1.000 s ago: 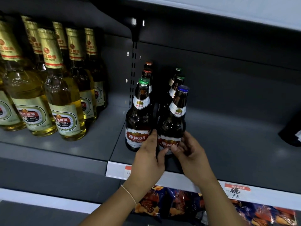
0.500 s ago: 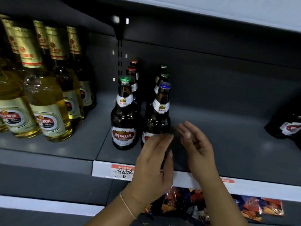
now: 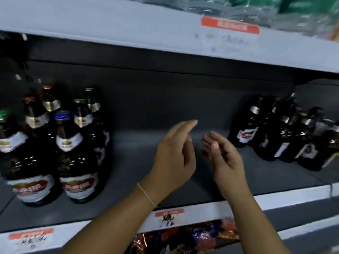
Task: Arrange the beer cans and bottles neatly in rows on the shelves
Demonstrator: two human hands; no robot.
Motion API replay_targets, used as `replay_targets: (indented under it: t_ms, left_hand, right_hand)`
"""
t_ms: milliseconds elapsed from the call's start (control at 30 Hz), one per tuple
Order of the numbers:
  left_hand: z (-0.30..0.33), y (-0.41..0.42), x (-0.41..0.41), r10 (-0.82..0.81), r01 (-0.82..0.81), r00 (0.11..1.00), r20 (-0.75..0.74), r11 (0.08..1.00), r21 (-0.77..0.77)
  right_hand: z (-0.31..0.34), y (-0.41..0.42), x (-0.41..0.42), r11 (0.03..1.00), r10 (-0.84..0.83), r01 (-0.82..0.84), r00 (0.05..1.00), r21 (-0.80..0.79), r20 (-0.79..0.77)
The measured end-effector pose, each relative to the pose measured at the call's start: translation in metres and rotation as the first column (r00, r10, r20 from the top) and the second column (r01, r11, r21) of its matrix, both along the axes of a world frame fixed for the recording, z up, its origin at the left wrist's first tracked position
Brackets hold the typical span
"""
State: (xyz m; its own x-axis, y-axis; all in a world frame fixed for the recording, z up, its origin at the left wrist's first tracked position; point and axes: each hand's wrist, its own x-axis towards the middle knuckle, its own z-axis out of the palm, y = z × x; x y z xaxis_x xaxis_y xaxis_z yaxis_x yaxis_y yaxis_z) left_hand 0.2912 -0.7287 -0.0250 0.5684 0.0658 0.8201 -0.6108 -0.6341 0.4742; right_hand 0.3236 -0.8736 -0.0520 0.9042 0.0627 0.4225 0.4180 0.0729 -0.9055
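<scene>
Dark grey shelf [image 3: 143, 154] carries everything: above its bare middle, the left hand [image 3: 174, 154] and right hand [image 3: 225, 158] hover empty, fingers relaxed. Red-labelled bottles [image 3: 77, 162] stand in rows at left; dark bottles [image 3: 275, 132] cluster at right.

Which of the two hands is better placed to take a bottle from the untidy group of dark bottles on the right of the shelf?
Probably the right hand. It is empty, fingers loosely open, and nearer to the leaning dark bottles on the right. The left hand, also empty, would have to cross over it.
</scene>
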Motion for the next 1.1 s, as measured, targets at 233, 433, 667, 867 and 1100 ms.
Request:
replay_targets:
  t_ms: [233,433,667,867,1100]
  left_hand:
    - [0.010,-0.083,0.078,-0.086,0.085,0.993,-0.077,0.996,-0.019]
    - [0.014,-0.129,0.132,-0.148,0.173,0.883,-0.445,0.985,0.015]
    - [0.007,-0.149,0.161,-0.129,0.146,0.826,-0.548,0.989,-0.013]
    - [0.001,-0.148,0.169,-0.068,0.095,0.831,-0.552,0.995,0.019]
    - [-0.010,-0.138,0.171,-0.013,0.034,0.803,-0.596,0.999,0.024]
  right_hand:
    - [0.012,-0.093,0.067,0.993,-0.099,0.100,0.995,-0.066,0.010]
    - [0.024,-0.141,0.134,0.942,-0.257,0.251,0.966,-0.224,0.000]
    - [0.042,-0.159,0.211,0.834,-0.365,0.369,0.926,-0.411,0.091]
    - [0.032,-0.154,0.256,0.726,-0.397,0.375,0.913,-0.577,0.094]
    - [0.024,-0.149,0.265,0.597,-0.451,0.488,0.861,-0.637,0.236]
